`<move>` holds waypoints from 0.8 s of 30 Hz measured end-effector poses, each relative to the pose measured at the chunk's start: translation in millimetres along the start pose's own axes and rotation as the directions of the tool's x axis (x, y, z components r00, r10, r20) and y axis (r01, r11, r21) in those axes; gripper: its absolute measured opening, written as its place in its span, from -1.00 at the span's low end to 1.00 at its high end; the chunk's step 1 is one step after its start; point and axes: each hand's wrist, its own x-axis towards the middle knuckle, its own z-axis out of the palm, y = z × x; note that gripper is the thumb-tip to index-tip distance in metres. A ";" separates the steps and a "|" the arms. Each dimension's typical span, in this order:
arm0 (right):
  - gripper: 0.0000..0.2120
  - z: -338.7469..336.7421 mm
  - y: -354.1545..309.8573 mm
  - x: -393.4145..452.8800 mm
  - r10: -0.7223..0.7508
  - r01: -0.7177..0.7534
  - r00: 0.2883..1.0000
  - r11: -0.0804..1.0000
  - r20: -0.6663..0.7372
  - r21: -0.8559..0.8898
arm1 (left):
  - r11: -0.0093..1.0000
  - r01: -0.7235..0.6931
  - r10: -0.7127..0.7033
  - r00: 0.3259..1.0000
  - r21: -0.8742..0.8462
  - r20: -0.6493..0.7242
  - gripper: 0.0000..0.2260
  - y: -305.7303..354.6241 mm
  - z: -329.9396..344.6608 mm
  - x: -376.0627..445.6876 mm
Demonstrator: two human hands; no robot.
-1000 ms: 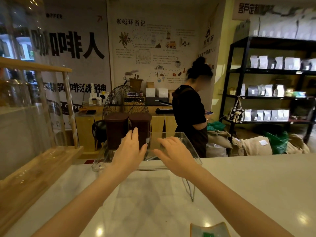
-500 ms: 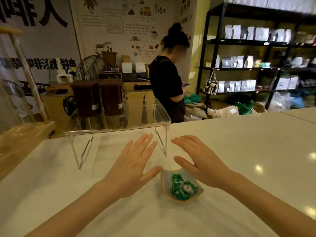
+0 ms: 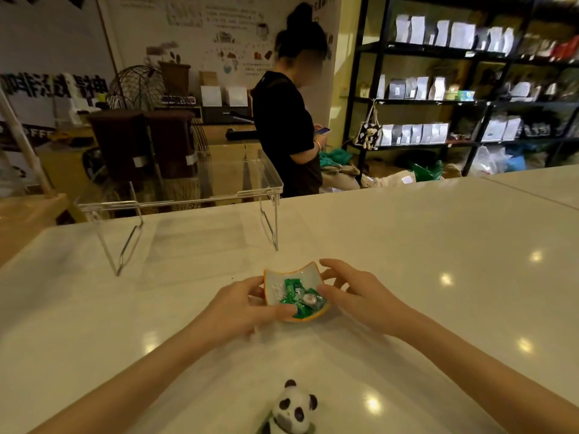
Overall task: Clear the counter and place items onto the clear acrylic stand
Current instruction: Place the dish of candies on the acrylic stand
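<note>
A small orange-rimmed white dish (image 3: 305, 277) with green wrapped candies (image 3: 293, 297) sits on the pale counter (image 3: 407, 252). My left hand (image 3: 241, 305) grips its left and near rim, thumb over the edge. Fingers of my right hand (image 3: 354, 292) touch its right rim. The clear acrylic stand (image 3: 188, 202) rests on the counter farther back and to the left, with two brown boxes (image 3: 141, 142) showing behind it. A small panda figure (image 3: 293, 411) stands at the near edge between my forearms.
A wooden shelf unit (image 3: 28, 211) borders the counter on the left. A person in black (image 3: 288, 120) stands behind the counter, looking at a phone. Black shelves with white bags (image 3: 438, 89) fill the back right.
My hands came back from the acrylic stand to the candy dish and closed on its rims. The view tilted down, bringing the panda figure into sight.
</note>
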 end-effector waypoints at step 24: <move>-0.76 -45.7 -48.6 10.5 0.046 -0.018 0.998 0.836 -0.038 0.548 | 0.862 0.042 0.006 0.996 -0.506 0.093 -0.69 52.4 -38.1 -7.2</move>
